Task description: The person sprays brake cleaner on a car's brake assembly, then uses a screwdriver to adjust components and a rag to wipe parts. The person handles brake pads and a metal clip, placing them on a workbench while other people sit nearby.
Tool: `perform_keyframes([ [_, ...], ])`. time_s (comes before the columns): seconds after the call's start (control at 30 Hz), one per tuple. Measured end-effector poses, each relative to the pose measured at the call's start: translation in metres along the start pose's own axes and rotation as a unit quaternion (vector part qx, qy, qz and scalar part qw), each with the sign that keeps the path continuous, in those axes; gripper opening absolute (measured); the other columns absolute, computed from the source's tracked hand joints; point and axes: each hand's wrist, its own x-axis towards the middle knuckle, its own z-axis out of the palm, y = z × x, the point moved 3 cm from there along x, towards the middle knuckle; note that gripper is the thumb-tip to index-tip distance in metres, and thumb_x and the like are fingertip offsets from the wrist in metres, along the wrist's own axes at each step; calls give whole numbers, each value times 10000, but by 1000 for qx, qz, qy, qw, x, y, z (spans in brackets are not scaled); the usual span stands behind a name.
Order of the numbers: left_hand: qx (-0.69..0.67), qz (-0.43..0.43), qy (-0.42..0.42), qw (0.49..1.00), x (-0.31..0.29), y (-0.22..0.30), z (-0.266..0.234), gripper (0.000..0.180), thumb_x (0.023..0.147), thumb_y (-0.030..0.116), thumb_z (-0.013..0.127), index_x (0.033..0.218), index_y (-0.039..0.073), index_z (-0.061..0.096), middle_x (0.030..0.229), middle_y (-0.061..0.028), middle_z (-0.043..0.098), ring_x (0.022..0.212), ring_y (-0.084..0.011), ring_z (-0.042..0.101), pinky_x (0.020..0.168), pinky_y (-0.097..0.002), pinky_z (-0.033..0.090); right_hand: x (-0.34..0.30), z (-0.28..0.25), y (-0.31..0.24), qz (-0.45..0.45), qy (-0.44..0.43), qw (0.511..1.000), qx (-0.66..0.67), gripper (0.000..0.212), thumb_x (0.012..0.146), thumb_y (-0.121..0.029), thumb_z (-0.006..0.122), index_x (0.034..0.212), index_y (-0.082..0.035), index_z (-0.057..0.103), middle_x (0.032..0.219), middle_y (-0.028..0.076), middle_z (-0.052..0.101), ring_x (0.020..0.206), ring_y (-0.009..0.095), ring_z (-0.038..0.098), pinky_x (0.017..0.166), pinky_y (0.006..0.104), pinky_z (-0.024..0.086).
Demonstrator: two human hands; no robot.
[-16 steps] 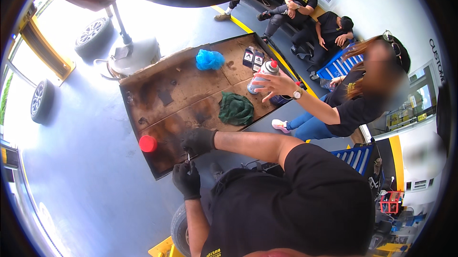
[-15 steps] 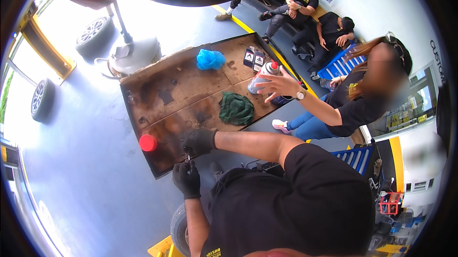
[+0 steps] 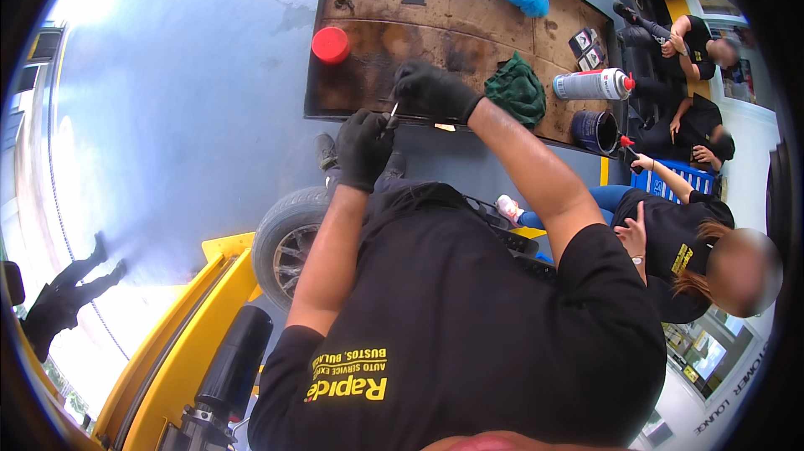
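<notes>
At the near edge of the stained brown board [image 3: 469, 24], both black-gloved hands meet: the left hand [image 3: 364, 148] curls closed just below the edge, the right hand [image 3: 433, 89] arches over it, fingers pinching a thin small tool [image 3: 392, 113] that runs between the two. Beyond the right fingers lie a green rag [image 3: 517, 89] and spray can [image 3: 593, 83]; a red cap [image 3: 331, 45] sits beyond the left. Since half a second ago the view has swung closer, and the co-worker's hand has left the can.

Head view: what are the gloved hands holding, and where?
A thin small tool, pinched at its ends between left hand and right hand; its kind cannot be told.
</notes>
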Motion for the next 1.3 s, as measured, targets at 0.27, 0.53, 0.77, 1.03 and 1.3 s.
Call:
perform_keyframes([
  [0.27, 0, -10, 46, 999, 0, 6, 3, 116, 807, 134, 778, 798, 82, 675, 789, -91, 634, 713, -298, 637, 629, -413, 495, 2, -10, 0, 58, -10, 998, 9, 169, 752, -105, 810, 839, -59, 673, 882, 102, 613, 834, 308, 621, 756, 383, 512],
  [0.53, 9, 10, 6, 1000, 4, -6, 6, 107, 811, 125, 769, 816, 89, 668, 785, -92, 632, 714, -308, 638, 628, -416, 494, 8, -15, 0, 34, -11, 997, -64, 108, 764, -85, 775, 827, -75, 688, 878, 102, 624, 827, 305, 628, 756, 400, 516],
  [0.77, 34, 12, 11, 999, 2, 0, 9, 147, 826, 150, 761, 778, 83, 640, 754, -95, 608, 696, -327, 616, 616, -432, 473, 2, -16, 19, 33, -10, 998, -49, 65, 788, -91, 743, 843, -116, 718, 877, 88, 623, 834, 295, 630, 736, 382, 522],
  [1.03, 40, 17, 28, 999, 4, -4, 13, 183, 823, 143, 765, 748, 77, 611, 734, -96, 600, 668, -318, 603, 604, -426, 468, 7, -11, -8, -45, -30, 998, -31, 52, 794, -97, 715, 824, -140, 715, 889, 72, 618, 890, 285, 628, 772, 389, 526],
  [1.3, -14, -7, 4, 1000, 8, -1, 4, 119, 803, 139, 781, 774, 89, 677, 745, -94, 617, 667, -308, 626, 594, -408, 487, 5, -17, 13, 6, -17, 990, -139, 63, 768, -100, 730, 810, -138, 701, 893, 56, 608, 882, 296, 621, 779, 401, 519],
])
